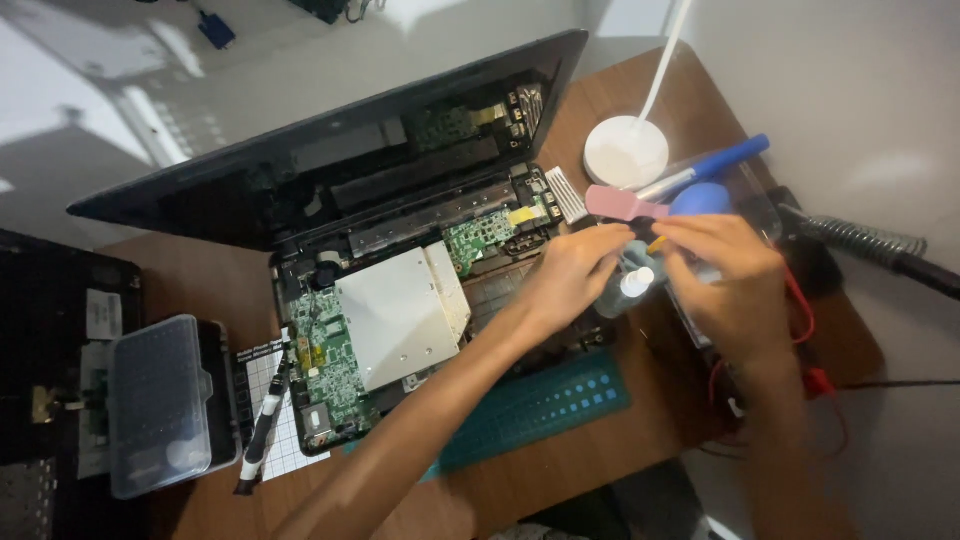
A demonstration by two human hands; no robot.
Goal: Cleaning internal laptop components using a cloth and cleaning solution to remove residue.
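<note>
Wooden table (640, 110) with opened laptop (400, 300) — left hand (570, 275) and right hand (725, 280) both grip a small white-capped bottle (630, 285), apparently uncapping it — next needs a steady twist.

Opened laptop (400, 260) laid on wooden table (560, 470), clear plastic case (160, 405) placed left, white lamp base (626, 151) set behind, teal mat (540, 405) underneath.

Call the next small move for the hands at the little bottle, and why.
Probably steady the small bottle with the left hand and let the right hand work its white cap free. Both hands already meet at the bottle, over the right edge of the opened laptop, with its green circuit board exposed. Whether the cap is loose can't be told.
</note>
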